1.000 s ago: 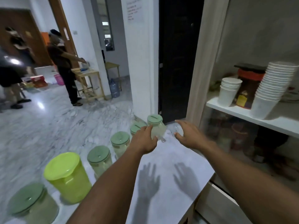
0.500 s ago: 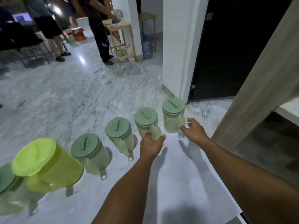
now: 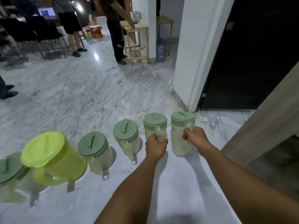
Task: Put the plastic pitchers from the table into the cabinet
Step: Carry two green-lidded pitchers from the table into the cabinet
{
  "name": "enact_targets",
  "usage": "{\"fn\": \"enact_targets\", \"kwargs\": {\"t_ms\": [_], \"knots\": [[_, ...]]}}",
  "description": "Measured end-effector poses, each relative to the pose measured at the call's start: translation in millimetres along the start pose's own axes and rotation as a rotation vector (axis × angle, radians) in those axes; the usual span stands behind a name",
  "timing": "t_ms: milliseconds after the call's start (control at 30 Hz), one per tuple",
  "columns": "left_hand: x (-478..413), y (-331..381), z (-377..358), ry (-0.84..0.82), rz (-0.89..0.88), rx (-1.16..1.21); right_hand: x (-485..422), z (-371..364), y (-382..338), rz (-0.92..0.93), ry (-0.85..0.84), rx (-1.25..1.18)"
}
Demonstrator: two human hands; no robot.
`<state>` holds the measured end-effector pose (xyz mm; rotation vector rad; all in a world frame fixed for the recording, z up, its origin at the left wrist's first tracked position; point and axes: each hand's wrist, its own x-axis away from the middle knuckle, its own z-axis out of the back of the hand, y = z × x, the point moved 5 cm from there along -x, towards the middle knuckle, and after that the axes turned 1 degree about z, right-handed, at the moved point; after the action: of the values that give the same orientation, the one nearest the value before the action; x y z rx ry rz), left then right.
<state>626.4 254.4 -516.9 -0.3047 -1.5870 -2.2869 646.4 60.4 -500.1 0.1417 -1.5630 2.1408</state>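
Note:
Several plastic pitchers stand in a row along the far edge of the white table (image 3: 169,183). Most are clear with pale green lids; one is lime green (image 3: 53,159). My left hand (image 3: 155,147) is closed around the handle of the second pitcher from the right (image 3: 155,125). My right hand (image 3: 195,139) grips the handle of the rightmost pitcher (image 3: 182,135). Whether either pitcher has left the table I cannot tell. Two clear pitchers (image 3: 126,138) (image 3: 96,151) stand to the left of my hands, and another (image 3: 9,173) sits at the far left edge.
A cabinet frame (image 3: 267,118) rises at the right, beside a dark doorway (image 3: 258,54) and a white pillar (image 3: 194,54). Beyond the table lies marble floor, with people standing near a wooden stand (image 3: 137,39), a water bottle (image 3: 161,50) and chairs (image 3: 32,34).
Both hands have closed on pitcher handles: the left on the second pitcher from the right, the right on the rightmost. The camera has tilted further down, away from the cabinet shelves.

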Motion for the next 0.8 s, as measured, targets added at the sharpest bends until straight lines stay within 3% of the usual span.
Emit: {"fn": "enact_targets", "kwargs": {"t_ms": [167, 533, 800], "knots": [[35.6, 23.2, 17.8, -0.183, 0.002, 0.101, 62.4, 25.2, -17.6, 0.022, 0.053, -0.021], [232.2, 86.5, 48.0, -0.643, -0.269, 0.117, 325.9, 126.0, -24.4, 0.097, 0.442, -0.038], [405.2, 136.7, -2.9, -1.019, -0.416, 0.016, 514.5, 250.8, 2.0, 0.087, 0.728, -0.142]]}}
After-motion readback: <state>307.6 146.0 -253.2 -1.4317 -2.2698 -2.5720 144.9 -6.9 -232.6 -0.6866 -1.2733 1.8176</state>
